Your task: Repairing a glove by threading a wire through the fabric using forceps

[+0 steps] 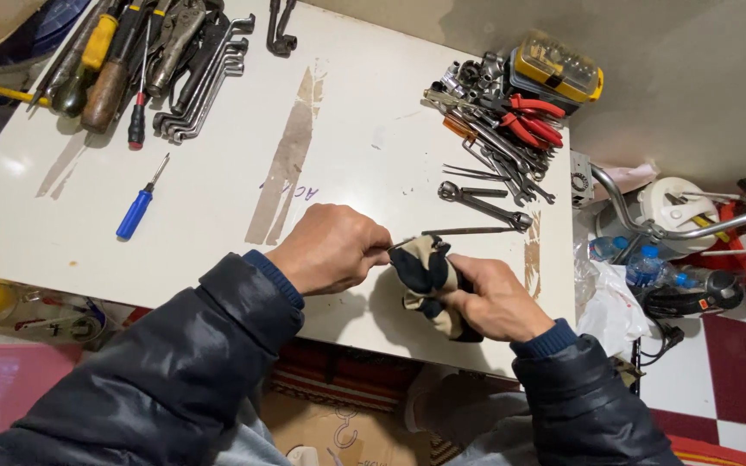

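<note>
Near the counter's front edge, the left hand pinches one end of a thin metal rod while the right hand grips a bunched beige-and-black cloth around it, wiping seemingly midway.

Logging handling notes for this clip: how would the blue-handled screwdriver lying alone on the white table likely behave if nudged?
The blue-handled screwdriver looks rigid and small, so probably light. Its rounded handle might let it roll on the smooth white table. Nothing touches it, so a push should move it alone.
</note>
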